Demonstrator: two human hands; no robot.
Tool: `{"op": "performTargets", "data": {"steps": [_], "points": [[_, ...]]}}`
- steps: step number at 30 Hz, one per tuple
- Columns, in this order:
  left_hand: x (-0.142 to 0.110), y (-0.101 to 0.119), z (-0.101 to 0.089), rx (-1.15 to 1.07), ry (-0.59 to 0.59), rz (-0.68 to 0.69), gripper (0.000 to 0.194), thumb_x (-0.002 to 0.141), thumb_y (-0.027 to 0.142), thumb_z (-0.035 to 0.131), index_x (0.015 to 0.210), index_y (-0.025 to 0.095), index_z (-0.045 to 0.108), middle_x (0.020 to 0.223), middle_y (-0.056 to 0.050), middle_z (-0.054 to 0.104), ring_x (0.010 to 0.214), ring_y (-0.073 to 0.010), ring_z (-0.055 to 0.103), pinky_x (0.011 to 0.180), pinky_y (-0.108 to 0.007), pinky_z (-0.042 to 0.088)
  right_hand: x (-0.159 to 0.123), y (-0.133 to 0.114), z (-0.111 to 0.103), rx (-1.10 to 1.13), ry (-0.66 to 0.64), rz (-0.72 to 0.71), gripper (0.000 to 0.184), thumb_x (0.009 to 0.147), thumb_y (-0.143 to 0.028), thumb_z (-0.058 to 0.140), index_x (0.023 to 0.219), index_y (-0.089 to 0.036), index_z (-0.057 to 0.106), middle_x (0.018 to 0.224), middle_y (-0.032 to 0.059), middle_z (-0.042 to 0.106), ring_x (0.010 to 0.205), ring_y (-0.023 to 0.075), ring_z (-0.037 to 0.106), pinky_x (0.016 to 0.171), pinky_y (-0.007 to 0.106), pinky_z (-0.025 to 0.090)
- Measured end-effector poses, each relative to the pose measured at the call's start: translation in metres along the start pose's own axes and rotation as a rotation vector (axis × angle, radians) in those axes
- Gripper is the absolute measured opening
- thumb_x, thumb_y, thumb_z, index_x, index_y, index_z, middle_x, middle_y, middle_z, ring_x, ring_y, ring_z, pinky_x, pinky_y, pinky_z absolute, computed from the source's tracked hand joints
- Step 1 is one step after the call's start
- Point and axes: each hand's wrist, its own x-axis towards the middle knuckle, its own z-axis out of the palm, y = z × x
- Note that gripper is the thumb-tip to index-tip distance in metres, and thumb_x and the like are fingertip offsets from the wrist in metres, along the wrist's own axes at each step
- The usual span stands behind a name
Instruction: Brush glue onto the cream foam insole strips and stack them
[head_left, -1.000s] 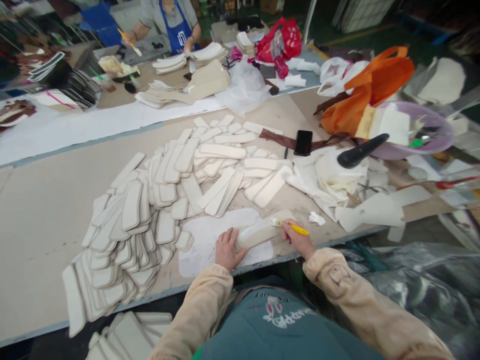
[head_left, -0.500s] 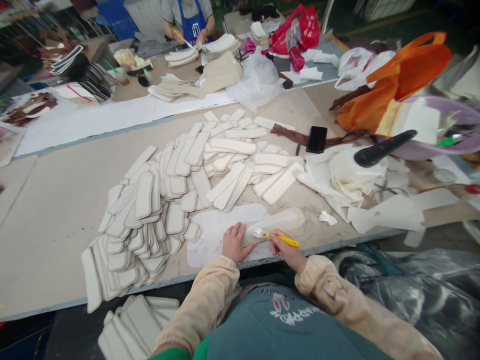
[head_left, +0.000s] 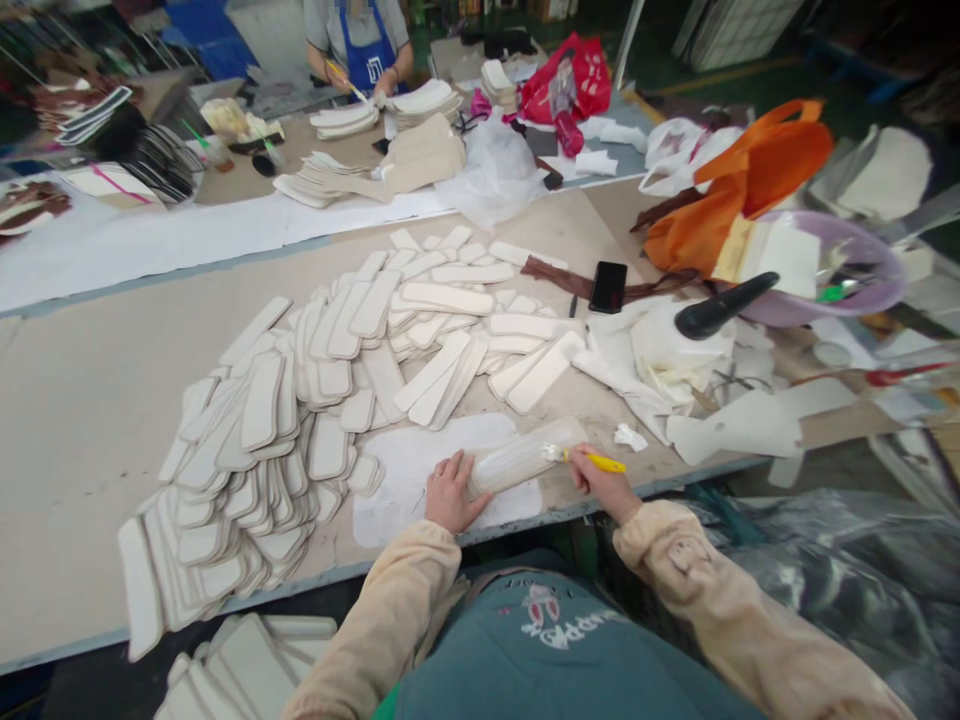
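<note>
A long pale strip with rounded ends [head_left: 517, 462] lies over a white sheet [head_left: 394, 485] near the table's front edge. My left hand [head_left: 452, 494] rests flat on the strip's left end, fingers spread, holding nothing. In my right hand [head_left: 604, 484] is a small brush with a yellow handle [head_left: 606, 463]. Its whitish bristles touch the strip near the right end, where the surface looks wet. Close by on the left and behind are heaped pieces of the same rounded shape [head_left: 259, 400].
Right of the strip are a crumpled white scrap [head_left: 630, 437], a white container with a black handle [head_left: 679, 335] and a phone [head_left: 608, 287]. Further back stand an orange bag [head_left: 720, 220] and a purple basin [head_left: 874, 290]. Across the table a person in a blue apron [head_left: 367, 55] works.
My right hand has drawn the brush rightward along the strip, from near my left hand towards the far end. The left hand stays on the strip. The whole view has shifted slightly.
</note>
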Motion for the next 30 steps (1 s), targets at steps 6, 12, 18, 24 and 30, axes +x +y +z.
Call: {"op": "performTargets", "data": {"steps": [6, 12, 18, 24, 30], "points": [[0.001, 0.000, 0.000, 0.008, 0.005, 0.003, 0.067, 0.072, 0.056, 0.063, 0.129, 0.021, 0.052, 0.135, -0.013, 0.049, 0.115, -0.0323, 0.045, 0.089, -0.046, 0.044, 0.001, -0.010, -0.035, -0.344, 0.147, -0.255, 0.031, 0.090, -0.048, 0.039, 0.073, -0.024, 0.050, 0.056, -0.0024, 0.054, 0.054, 0.0158, 0.054, 0.059, 0.028, 0.043], [0.001, 0.001, 0.001, 0.010, 0.009, 0.002, 0.067, 0.072, 0.056, 0.063, 0.129, 0.021, 0.051, 0.134, -0.014, 0.049, 0.115, -0.0320, 0.046, 0.090, -0.047, 0.044, -0.011, -0.010, 0.003, -0.849, 0.085, -0.340, 0.028, 0.094, -0.036, 0.036, 0.086, -0.021, 0.058, 0.067, 0.0065, 0.064, 0.062, 0.0205, 0.060, 0.058, 0.029, 0.036], [0.002, 0.001, 0.001, 0.016, 0.028, 0.037, 0.067, 0.073, 0.055, 0.063, 0.129, 0.021, 0.051, 0.133, -0.014, 0.051, 0.114, -0.0310, 0.048, 0.089, -0.046, 0.047, -0.027, -0.011, 0.058, -0.543, -0.280, -0.480, 0.024, 0.091, -0.042, 0.046, 0.082, -0.024, 0.057, 0.064, 0.0028, 0.062, 0.061, 0.0170, 0.058, 0.058, 0.026, 0.036], [0.001, 0.004, -0.004, 0.031, 0.003, 0.029, 0.071, 0.071, 0.056, 0.065, 0.130, 0.019, 0.050, 0.133, -0.014, 0.051, 0.114, -0.0302, 0.048, 0.092, -0.047, 0.045, -0.022, -0.014, 0.071, 0.155, -0.486, -0.146, 0.037, 0.088, -0.058, 0.040, 0.083, -0.023, 0.050, 0.056, -0.0055, 0.055, 0.047, 0.0105, 0.048, 0.051, 0.023, 0.039], [0.001, 0.005, -0.008, 0.042, -0.037, 0.004, 0.078, 0.069, 0.065, 0.064, 0.130, 0.019, 0.051, 0.133, -0.014, 0.050, 0.115, -0.0309, 0.047, 0.093, -0.047, 0.044, -0.010, -0.010, 0.067, 0.413, -0.306, -0.006, 0.040, 0.081, -0.063, 0.046, 0.081, -0.022, 0.045, 0.054, -0.0070, 0.053, 0.042, 0.0089, 0.044, 0.046, 0.022, 0.036]]}}
